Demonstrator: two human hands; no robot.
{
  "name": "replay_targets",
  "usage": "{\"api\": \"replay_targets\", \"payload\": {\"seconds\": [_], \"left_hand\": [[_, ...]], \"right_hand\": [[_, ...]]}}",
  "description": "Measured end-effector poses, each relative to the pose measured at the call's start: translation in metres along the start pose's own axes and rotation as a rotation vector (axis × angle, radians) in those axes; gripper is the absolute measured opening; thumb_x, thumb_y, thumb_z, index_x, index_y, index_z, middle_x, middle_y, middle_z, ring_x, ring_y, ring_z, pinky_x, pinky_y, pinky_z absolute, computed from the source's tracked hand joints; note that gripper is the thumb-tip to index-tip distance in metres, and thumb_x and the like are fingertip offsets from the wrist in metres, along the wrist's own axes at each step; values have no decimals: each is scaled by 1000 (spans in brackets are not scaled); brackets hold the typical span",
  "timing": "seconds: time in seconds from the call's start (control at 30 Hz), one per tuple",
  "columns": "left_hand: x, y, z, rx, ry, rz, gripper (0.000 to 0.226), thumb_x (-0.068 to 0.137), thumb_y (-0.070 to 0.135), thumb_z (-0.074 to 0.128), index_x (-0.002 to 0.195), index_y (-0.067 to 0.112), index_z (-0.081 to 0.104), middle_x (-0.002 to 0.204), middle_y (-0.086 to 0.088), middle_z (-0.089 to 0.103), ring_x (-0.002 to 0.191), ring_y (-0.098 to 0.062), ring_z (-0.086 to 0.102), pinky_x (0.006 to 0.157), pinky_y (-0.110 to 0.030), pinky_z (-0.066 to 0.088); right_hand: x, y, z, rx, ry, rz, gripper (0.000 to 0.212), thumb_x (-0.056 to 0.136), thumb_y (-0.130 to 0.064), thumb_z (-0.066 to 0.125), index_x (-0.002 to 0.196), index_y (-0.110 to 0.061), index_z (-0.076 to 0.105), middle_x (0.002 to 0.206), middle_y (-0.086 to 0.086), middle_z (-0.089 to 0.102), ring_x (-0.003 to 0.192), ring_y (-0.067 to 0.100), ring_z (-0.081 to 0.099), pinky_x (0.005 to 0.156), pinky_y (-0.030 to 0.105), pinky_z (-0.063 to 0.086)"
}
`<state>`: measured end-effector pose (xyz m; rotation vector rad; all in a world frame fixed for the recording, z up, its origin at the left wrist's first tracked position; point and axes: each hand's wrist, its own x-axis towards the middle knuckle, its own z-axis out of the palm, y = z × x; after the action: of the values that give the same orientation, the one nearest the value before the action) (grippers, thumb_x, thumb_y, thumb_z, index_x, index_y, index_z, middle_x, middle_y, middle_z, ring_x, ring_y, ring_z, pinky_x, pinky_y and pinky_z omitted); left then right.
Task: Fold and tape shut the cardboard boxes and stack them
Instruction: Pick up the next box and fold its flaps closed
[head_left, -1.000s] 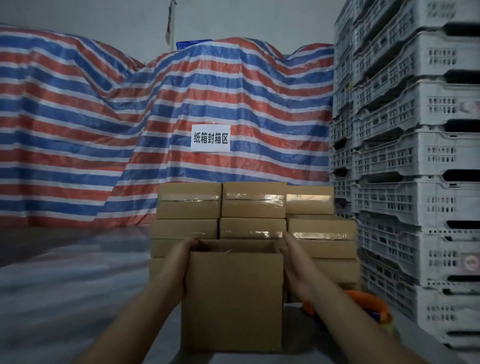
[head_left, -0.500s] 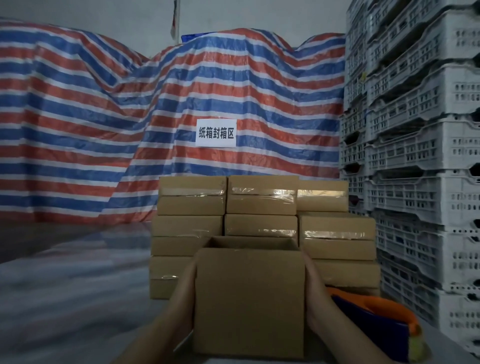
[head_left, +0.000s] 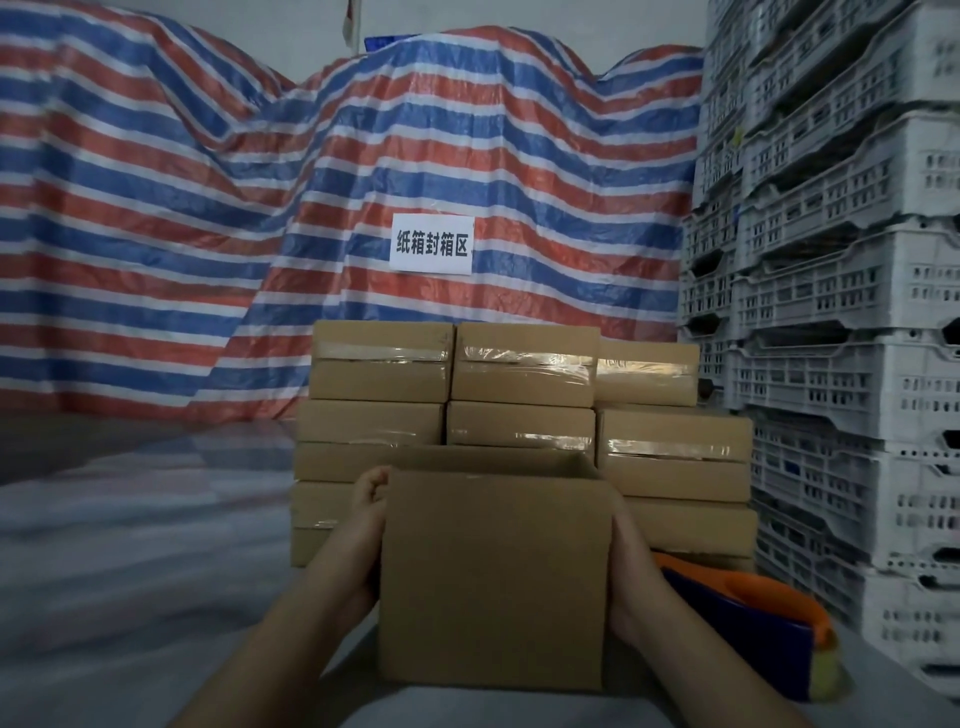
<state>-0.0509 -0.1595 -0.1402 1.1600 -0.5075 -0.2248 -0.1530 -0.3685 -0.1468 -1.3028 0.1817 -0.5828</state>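
Cardboard fills the lower centre of the frame: a plain brown open-topped box (head_left: 493, 577) stands upright, mouth facing up, broad face toward the camera and long axis running left to right. The left hand (head_left: 363, 530) grasps its left side, fingers curled at the upper corner; the right hand (head_left: 626, 566) clasps its right side, fingers hidden behind it. Behind it rises a stack of taped brown boxes (head_left: 519, 374). An orange-and-blue tape dispenser (head_left: 753, 618) lies at lower right, beside white plastic crates (head_left: 841, 291).
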Motion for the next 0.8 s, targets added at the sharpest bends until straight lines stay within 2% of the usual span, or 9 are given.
{"api": "replay_targets", "payload": {"seconds": [0.07,0.17,0.33,0.4,0.5,0.63,0.73,0.8], "left_hand": [[-1,1,0,25,-51,-5,28,75,33,64,100,20,69,79,-12,73,65,-24,71,53,-33,57],[-1,0,-5,73,-126,11,19,71,37,65,79,25,77,78,-10,73,65,-23,71,53,-30,56],[0,-1,-9,60,-144,27,19,74,35,67,88,26,76,85,-12,73,72,-25,71,58,-32,56],[-1,-1,-9,54,-152,30,16,76,33,65,85,26,77,82,-10,72,69,-23,70,56,-30,55],[-3,-1,-7,66,-184,50,16,74,33,63,78,26,77,76,-7,71,65,-20,69,53,-28,54],[-5,-2,-4,120,-113,64,39,78,47,56,95,17,73,82,-10,74,70,-22,72,57,-29,54],[-8,1,-8,117,-149,46,69,83,69,31,98,19,77,97,-13,75,90,-25,73,69,-30,55],[-10,3,-11,115,-176,61,70,79,70,33,105,20,74,102,-10,75,95,-23,72,73,-29,56]], "right_hand": [[-1,-2,1,-3,20,6,58,99,-57,40,89,-10,73,81,12,75,77,28,70,75,38,48],[-1,-3,2,-4,41,38,57,98,-58,42,89,-11,73,81,12,76,74,27,72,74,38,48],[-1,-7,2,-4,51,68,58,93,-62,48,87,-12,77,88,15,77,76,28,74,77,39,49],[0,-8,2,-34,62,84,55,92,-60,51,79,-13,77,83,13,77,72,27,74,78,39,48],[3,-8,2,-114,75,131,44,93,-51,56,79,-14,75,74,8,75,87,31,68,90,43,47],[10,-7,0,-165,95,170,31,96,-39,57,89,-13,71,73,6,76,95,31,63,76,38,44],[13,-7,-1,-172,97,169,29,95,-39,59,94,-13,73,72,4,76,97,32,65,72,37,45],[12,-8,-1,-177,88,155,27,94,-38,60,91,-14,73,72,4,76,94,30,65,70,35,44]]}}
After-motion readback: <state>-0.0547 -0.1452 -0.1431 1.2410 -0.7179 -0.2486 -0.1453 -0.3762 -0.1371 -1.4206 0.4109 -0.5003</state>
